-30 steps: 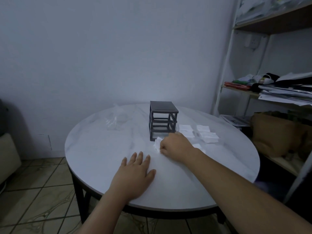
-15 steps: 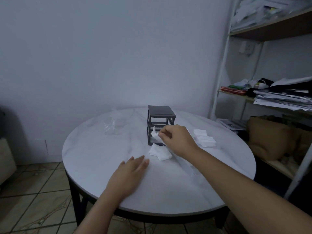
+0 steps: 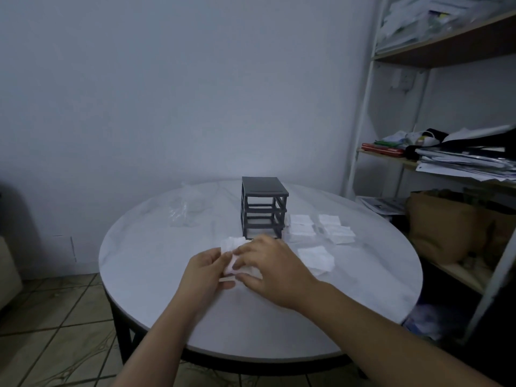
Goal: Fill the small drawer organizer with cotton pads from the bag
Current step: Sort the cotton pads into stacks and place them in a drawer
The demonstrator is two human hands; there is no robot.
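pads in hand: both hands, left hand (image 3: 205, 270) and right hand (image 3: 272, 268), had fingers closed on a small stack of cotton pads (image 3: 233, 255) just in front of the organizer (image 3: 262, 209)
handling: looked light, soft, floppy; likely fans apart
grip: pinch stack edges, squared
spares: loose pads (image 3: 321, 229) on surface (image 3: 156, 263), right of organizer
bag (image 3: 185, 209): left, clear

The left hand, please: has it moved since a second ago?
Yes. The left hand has come off the table and moved toward the organizer, meeting the right hand on the cotton pads.
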